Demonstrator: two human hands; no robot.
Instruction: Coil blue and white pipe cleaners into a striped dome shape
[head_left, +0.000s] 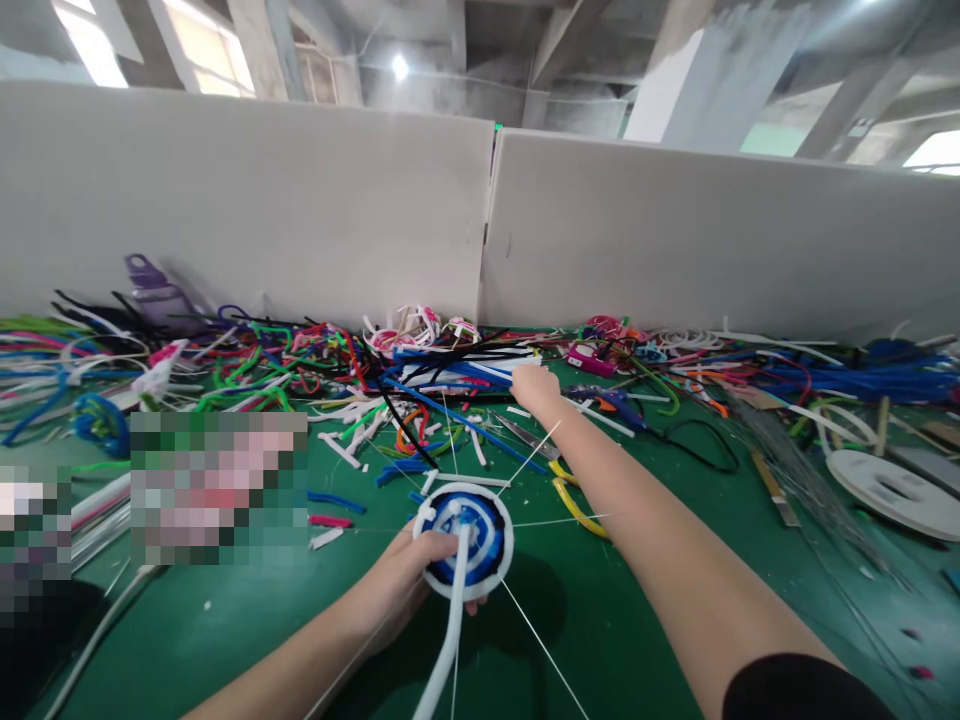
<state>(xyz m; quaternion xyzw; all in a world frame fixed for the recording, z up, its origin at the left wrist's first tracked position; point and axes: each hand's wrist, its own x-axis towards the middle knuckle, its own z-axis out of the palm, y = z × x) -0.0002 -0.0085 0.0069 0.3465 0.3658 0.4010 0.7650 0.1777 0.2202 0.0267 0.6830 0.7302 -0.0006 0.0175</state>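
Our left grip [416, 565] is closed around the left side of the round blue-and-white piece [489, 545]: the thumb presses on its face, and fingertips [480, 605] show past its near edge. A fuzzy white stem [448, 640] runs from the middle of the round piece towards us, its base right by our thumb, and thin white wires [544, 645] fan out around the rim.

Beyond the round piece and to its right, our right grip [536, 390] is bunched at the end of a pile of blue, white and black strands [472, 370]; we cannot tell whether it has hold of any.

Right of the round piece, a curved yellow piece [577, 512] lies on the green desk [622, 640]. Farther right sits a flat white spool [855, 475]. Far beyond the round piece to the left, a purple bottle [161, 303] leans near the pale partition [300, 200].
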